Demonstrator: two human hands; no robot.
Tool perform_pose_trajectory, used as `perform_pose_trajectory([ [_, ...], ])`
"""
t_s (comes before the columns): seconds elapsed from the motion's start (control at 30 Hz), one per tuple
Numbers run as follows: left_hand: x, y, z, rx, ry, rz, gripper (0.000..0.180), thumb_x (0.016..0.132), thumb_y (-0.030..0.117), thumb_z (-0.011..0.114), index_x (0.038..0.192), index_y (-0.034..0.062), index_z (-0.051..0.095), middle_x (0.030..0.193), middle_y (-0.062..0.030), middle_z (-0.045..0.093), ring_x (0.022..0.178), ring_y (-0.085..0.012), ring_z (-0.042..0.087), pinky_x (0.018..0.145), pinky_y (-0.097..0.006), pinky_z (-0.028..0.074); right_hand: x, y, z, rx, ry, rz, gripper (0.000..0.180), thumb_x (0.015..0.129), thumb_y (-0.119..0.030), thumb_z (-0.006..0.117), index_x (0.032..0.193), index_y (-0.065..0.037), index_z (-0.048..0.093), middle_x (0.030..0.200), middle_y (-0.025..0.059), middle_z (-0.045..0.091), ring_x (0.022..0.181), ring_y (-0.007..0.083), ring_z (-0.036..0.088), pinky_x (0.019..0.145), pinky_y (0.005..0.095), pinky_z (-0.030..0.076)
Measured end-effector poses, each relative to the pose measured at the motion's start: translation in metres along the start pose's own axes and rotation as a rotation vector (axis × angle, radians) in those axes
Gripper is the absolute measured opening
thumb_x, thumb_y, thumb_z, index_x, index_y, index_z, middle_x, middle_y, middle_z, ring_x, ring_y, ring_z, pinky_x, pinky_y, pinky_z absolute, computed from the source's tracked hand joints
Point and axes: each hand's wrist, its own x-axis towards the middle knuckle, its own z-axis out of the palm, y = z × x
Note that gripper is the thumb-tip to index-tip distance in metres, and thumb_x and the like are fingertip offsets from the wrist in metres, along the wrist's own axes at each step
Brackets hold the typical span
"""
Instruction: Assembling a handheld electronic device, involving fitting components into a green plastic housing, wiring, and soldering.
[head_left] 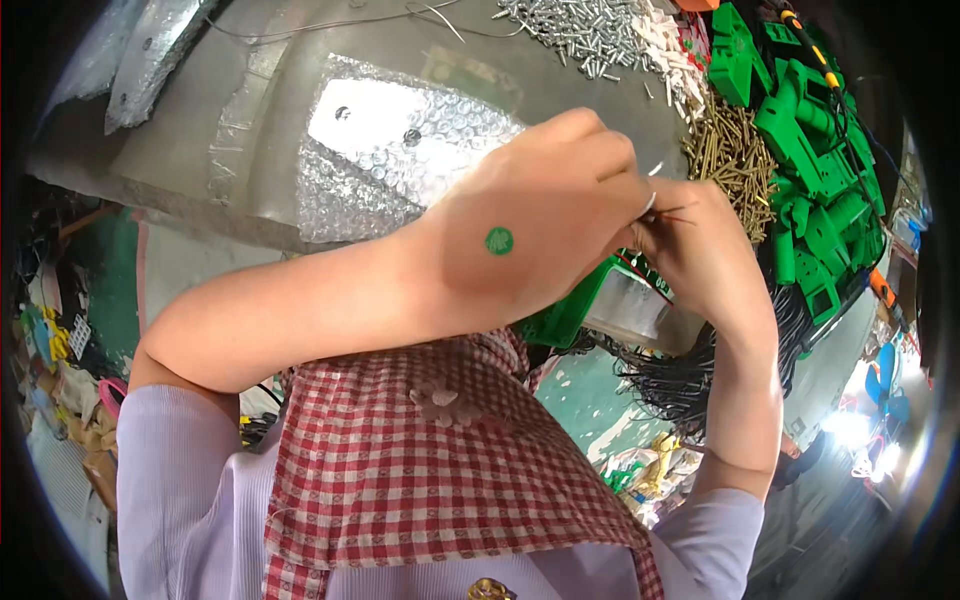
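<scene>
Two grips of yours meet: your left grip (pixel 560 200) and right grip (pixel 705 245) both look narrow, fingers curled inward. Thin wires (pixel 645 276), one red, come out where they meet; your fingertips are hidden, so I cannot tell which of them pinches the wires. Just below your grips sits a green plastic part (pixel 560 322), partly covered. Black cables (pixel 672 385) hang below your right grip, and brass-coloured screws (pixel 728 160) lie just beyond it. Left of your left grip, a bubble-wrapped packet (pixel 365 130) rests on the table (pixel 180 165). Farther out are green housings (pixel 815 160) to the right and silvery screws (pixel 590 42) ahead.
</scene>
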Motion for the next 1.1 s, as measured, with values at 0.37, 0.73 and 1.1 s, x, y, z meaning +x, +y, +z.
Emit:
perform_pose_trajectory([
  [0.37, 0.001, 0.018, -0.006, 0.265, -0.185, 0.008, 0.046, 0.062, 0.013, 0.077, 0.100, 0.0034, 0.052, 0.093, -0.0121, 0.055, 0.092, -0.0313, 0.053, 0.081, -0.041, 0.042, -0.070, 0.037, 0.055, 0.218, 0.630, 0.030, 0.021, 0.071, -0.004, 0.074, 0.089, -0.004, 0.064, 0.082, 0.0081, 0.062, 0.077, 0.0198, 0.058, 0.071, 0.0319, 0.046],
  [0.73, 0.019, 0.018, -0.013, 0.483, -0.483, 0.017, 0.055, 0.066, 0.025, 0.077, 0.110, 0.0017, 0.054, 0.102, -0.0130, 0.055, 0.099, -0.0317, 0.052, 0.086, -0.041, 0.043, -0.043, 0.023, 0.070, 0.157, 0.658, -0.300, 0.014, 0.074, -0.007, 0.069, 0.082, -0.004, 0.058, 0.082, 0.0075, 0.056, 0.083, 0.0286, 0.054, 0.074, 0.0396, 0.043],
  [1.1, 0.016, 0.019, -0.007, 0.396, -0.303, 0.007, 0.052, 0.066, 0.020, 0.078, 0.111, 0.0056, 0.056, 0.101, -0.0098, 0.057, 0.097, -0.0291, 0.053, 0.085, -0.039, 0.042, -0.039, 0.019, 0.077, 0.286, 0.637, -0.228, 0.013, 0.073, -0.001, 0.066, 0.082, -0.002, 0.057, 0.079, 0.0102, 0.057, 0.079, 0.0305, 0.055, 0.069, 0.0392, 0.045],
])
